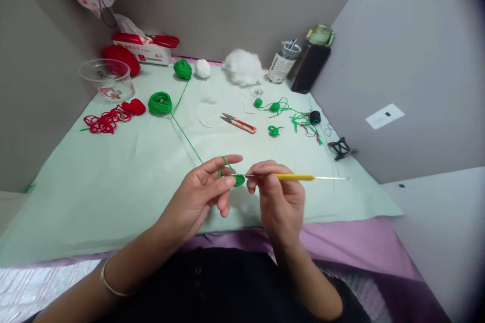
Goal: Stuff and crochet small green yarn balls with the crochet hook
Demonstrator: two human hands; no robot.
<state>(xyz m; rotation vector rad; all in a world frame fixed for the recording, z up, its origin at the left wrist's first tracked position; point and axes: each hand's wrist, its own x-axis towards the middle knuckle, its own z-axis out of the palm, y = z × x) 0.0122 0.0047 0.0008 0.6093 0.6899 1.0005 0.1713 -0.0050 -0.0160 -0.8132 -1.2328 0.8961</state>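
Note:
My left hand (pixel 208 186) pinches a small green crochet piece (pixel 239 180) between thumb and fingers, with green yarn looped over its raised index finger. That yarn runs back across the table to a green yarn ball (pixel 160 104). In my right hand (pixel 278 192) is a double-ended crochet hook with a yellow handle (pixel 295 177), held like a pen. One thin metal end of the hook meets the top edge of the green piece; the other points out to the right. Part of the piece is hidden behind my left thumb.
Orange-handled thread snips (pixel 240 123) lie ahead of my hands. Loose red yarn (pixel 104 122) and a clear plastic tub (pixel 106 78) are at left. Green scraps (pixel 275 131) and a black clip (pixel 341 149) lie right. White stuffing (pixel 243 66) and a phone (pixel 311 68) are at the back.

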